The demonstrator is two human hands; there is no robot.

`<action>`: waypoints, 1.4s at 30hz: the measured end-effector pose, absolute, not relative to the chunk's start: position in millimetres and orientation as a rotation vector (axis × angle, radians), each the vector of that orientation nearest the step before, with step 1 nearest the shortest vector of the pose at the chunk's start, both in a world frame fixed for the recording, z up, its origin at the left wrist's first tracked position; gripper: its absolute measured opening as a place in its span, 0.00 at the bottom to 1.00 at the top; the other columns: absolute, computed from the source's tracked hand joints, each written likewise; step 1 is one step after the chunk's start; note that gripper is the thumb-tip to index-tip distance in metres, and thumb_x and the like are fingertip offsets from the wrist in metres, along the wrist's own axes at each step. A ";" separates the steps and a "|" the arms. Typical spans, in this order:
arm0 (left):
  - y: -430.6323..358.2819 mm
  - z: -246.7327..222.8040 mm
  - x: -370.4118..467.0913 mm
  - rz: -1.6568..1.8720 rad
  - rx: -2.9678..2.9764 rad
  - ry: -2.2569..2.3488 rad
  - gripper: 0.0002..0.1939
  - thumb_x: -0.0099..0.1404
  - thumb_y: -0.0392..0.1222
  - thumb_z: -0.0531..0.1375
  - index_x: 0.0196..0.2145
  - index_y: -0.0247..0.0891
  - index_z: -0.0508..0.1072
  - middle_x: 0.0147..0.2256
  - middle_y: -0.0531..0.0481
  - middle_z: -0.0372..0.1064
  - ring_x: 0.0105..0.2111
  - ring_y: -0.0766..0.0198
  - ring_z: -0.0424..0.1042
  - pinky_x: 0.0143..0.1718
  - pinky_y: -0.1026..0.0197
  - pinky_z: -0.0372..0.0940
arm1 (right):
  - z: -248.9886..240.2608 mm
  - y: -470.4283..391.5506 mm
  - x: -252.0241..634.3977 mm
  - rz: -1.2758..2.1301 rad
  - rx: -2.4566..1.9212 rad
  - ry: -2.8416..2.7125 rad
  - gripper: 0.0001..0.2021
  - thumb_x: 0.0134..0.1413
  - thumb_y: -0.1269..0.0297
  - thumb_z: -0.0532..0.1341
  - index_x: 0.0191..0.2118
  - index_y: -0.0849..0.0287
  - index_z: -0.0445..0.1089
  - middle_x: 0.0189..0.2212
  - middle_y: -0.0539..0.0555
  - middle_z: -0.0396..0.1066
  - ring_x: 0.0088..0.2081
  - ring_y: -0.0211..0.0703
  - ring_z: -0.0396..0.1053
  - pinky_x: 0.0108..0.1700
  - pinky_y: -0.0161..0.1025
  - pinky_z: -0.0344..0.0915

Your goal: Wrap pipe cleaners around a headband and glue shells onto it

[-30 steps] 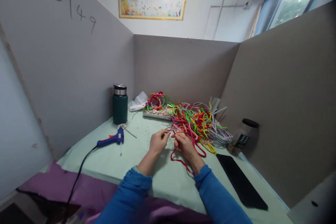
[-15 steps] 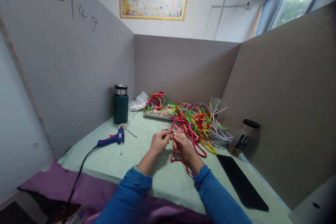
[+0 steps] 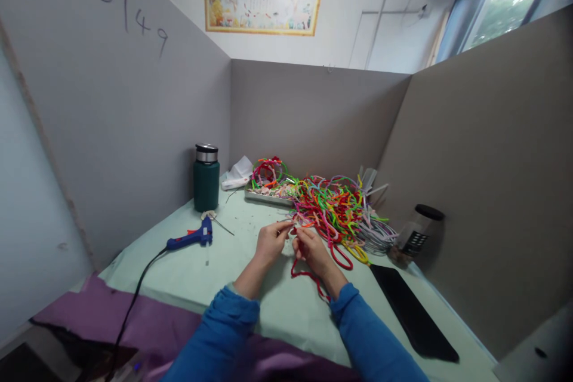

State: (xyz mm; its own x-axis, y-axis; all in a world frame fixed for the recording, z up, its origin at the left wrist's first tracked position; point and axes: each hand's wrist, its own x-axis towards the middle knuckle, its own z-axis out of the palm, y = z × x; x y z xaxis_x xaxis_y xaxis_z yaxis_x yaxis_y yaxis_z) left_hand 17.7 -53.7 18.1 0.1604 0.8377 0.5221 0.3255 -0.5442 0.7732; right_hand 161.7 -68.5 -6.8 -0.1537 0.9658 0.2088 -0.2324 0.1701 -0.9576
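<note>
My left hand [image 3: 271,241] and my right hand [image 3: 312,249] meet fingertip to fingertip over the pale green table, in front of a tangled heap of coloured cords [image 3: 331,206]. Both are closed in a pinch on a red cord [image 3: 308,275]. Its loose length hangs below my right fingers and curves down to the right wrist. The small part between the fingertips is mostly hidden by them.
A blue glue gun [image 3: 190,237] with a black cable lies left, before a dark green bottle [image 3: 206,178]. Behind stands a metal tray [image 3: 267,198] of small pieces. At the right are a jar [image 3: 414,236] and a black flat object [image 3: 414,312].
The fingertips have shifted very slightly around the red cord. Otherwise the hands and the objects on the table stay where they were.
</note>
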 end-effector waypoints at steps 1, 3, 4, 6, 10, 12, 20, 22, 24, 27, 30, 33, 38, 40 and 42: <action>-53.3 17.3 17.9 1.370 1.957 1.105 0.12 0.61 0.35 0.56 0.41 0.39 0.77 0.34 0.50 0.77 0.27 0.68 0.72 0.33 0.66 0.66 | -6.6 -68.4 161.0 1.252 -0.826 -1.243 0.16 0.49 0.49 0.61 0.33 0.58 0.65 0.20 0.47 0.67 0.16 0.32 0.59 0.16 0.30 0.47; -52.8 15.6 18.2 1.361 1.959 1.125 0.12 0.62 0.37 0.56 0.42 0.40 0.77 0.34 0.50 0.77 0.28 0.68 0.72 0.32 0.67 0.66 | -5.9 -68.5 160.0 1.203 -0.830 -1.234 0.15 0.48 0.50 0.62 0.32 0.58 0.65 0.23 0.46 0.67 0.17 0.31 0.60 0.16 0.30 0.47; -52.7 15.0 18.3 1.355 1.963 1.134 0.12 0.62 0.37 0.56 0.42 0.40 0.77 0.33 0.49 0.77 0.28 0.68 0.72 0.32 0.67 0.66 | -5.6 -68.7 159.6 1.192 -0.829 -1.237 0.15 0.48 0.50 0.62 0.32 0.58 0.66 0.23 0.46 0.66 0.17 0.31 0.60 0.16 0.30 0.48; -52.9 14.7 18.3 1.356 1.978 1.141 0.12 0.62 0.38 0.56 0.41 0.39 0.77 0.31 0.49 0.77 0.28 0.67 0.72 0.31 0.67 0.66 | -5.1 -69.3 159.4 1.194 -0.830 -1.249 0.15 0.48 0.51 0.62 0.32 0.58 0.66 0.22 0.46 0.66 0.18 0.32 0.60 0.16 0.30 0.49; -53.5 15.5 18.4 1.396 2.001 1.126 0.11 0.61 0.35 0.57 0.38 0.38 0.78 0.32 0.49 0.77 0.29 0.67 0.73 0.33 0.67 0.66 | -5.3 -69.6 159.7 1.212 -0.814 -1.273 0.13 0.49 0.53 0.62 0.31 0.58 0.67 0.21 0.47 0.66 0.18 0.32 0.60 0.19 0.31 0.52; -53.2 15.4 18.7 1.401 2.004 1.119 0.11 0.61 0.35 0.57 0.38 0.37 0.78 0.32 0.48 0.77 0.30 0.67 0.73 0.33 0.67 0.66 | -6.0 -68.9 160.1 1.212 -0.806 -1.274 0.12 0.49 0.54 0.62 0.31 0.59 0.68 0.21 0.47 0.65 0.18 0.32 0.60 0.20 0.32 0.53; -51.0 11.3 19.7 1.383 2.013 1.105 0.12 0.61 0.35 0.55 0.40 0.39 0.77 0.35 0.49 0.77 0.30 0.67 0.73 0.33 0.67 0.66 | -7.8 -67.3 160.9 1.220 -0.832 -1.253 0.11 0.47 0.55 0.63 0.29 0.59 0.69 0.20 0.46 0.64 0.18 0.33 0.58 0.20 0.32 0.53; -51.0 11.0 19.7 1.384 2.046 1.116 0.13 0.61 0.35 0.55 0.40 0.39 0.77 0.36 0.49 0.77 0.31 0.67 0.73 0.33 0.67 0.66 | -7.8 -67.7 160.8 1.209 -0.843 -1.259 0.11 0.48 0.55 0.63 0.28 0.59 0.68 0.19 0.46 0.64 0.18 0.32 0.56 0.20 0.32 0.51; -51.6 11.5 19.4 1.379 2.083 1.149 0.13 0.61 0.34 0.55 0.41 0.40 0.77 0.37 0.49 0.76 0.32 0.67 0.73 0.35 0.67 0.66 | -7.7 -68.4 160.7 1.201 -0.853 -1.265 0.11 0.48 0.55 0.63 0.28 0.59 0.68 0.18 0.46 0.63 0.17 0.31 0.54 0.18 0.31 0.48; -53.6 13.3 18.6 1.355 2.155 1.192 0.14 0.61 0.33 0.55 0.41 0.42 0.77 0.39 0.50 0.76 0.35 0.66 0.73 0.38 0.65 0.65 | -7.5 -69.5 160.6 1.200 -0.854 -1.277 0.11 0.49 0.56 0.62 0.27 0.59 0.67 0.18 0.46 0.62 0.17 0.31 0.52 0.18 0.31 0.47; -55.9 14.4 17.9 1.329 2.244 1.234 0.14 0.61 0.34 0.55 0.41 0.43 0.77 0.39 0.50 0.76 0.37 0.64 0.73 0.40 0.64 0.65 | -7.3 -70.0 161.2 1.206 -0.840 -1.271 0.11 0.48 0.57 0.62 0.25 0.59 0.67 0.17 0.46 0.61 0.17 0.32 0.53 0.18 0.32 0.48; -57.0 14.1 18.1 1.290 2.314 1.298 0.13 0.62 0.36 0.56 0.42 0.45 0.77 0.38 0.49 0.76 0.36 0.64 0.73 0.38 0.64 0.64 | -6.9 -69.8 161.6 1.232 -0.821 -1.234 0.10 0.47 0.58 0.63 0.24 0.58 0.66 0.17 0.46 0.60 0.17 0.32 0.54 0.18 0.32 0.49; -52.7 12.1 19.0 1.290 2.211 1.233 0.14 0.62 0.34 0.55 0.41 0.43 0.77 0.38 0.49 0.76 0.36 0.65 0.73 0.39 0.65 0.65 | -7.1 -67.2 158.8 1.262 -0.798 -1.208 0.14 0.50 0.52 0.60 0.26 0.59 0.67 0.18 0.48 0.63 0.15 0.32 0.55 0.16 0.32 0.48; -50.5 11.1 19.2 1.296 2.139 1.201 0.14 0.61 0.34 0.55 0.41 0.42 0.77 0.38 0.50 0.76 0.37 0.65 0.73 0.40 0.65 0.65 | -8.2 -65.5 157.6 1.260 -0.802 -1.207 0.16 0.49 0.50 0.60 0.27 0.59 0.66 0.18 0.47 0.63 0.15 0.32 0.56 0.15 0.31 0.48; -49.2 10.5 19.3 1.300 2.111 1.198 0.13 0.61 0.34 0.55 0.40 0.42 0.77 0.39 0.51 0.76 0.37 0.66 0.73 0.41 0.64 0.65 | -9.5 -64.0 157.2 1.254 -0.808 -1.196 0.16 0.48 0.49 0.61 0.28 0.59 0.65 0.17 0.46 0.62 0.15 0.32 0.56 0.14 0.30 0.48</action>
State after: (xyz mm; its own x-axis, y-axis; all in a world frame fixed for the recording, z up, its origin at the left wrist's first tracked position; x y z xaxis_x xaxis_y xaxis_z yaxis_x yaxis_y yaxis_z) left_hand 19.3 -49.2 10.5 0.2060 0.8210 0.5324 0.4640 -0.5610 0.6856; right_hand 157.2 -64.0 -9.5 -0.0964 0.9709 0.2193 -0.2648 0.1874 -0.9459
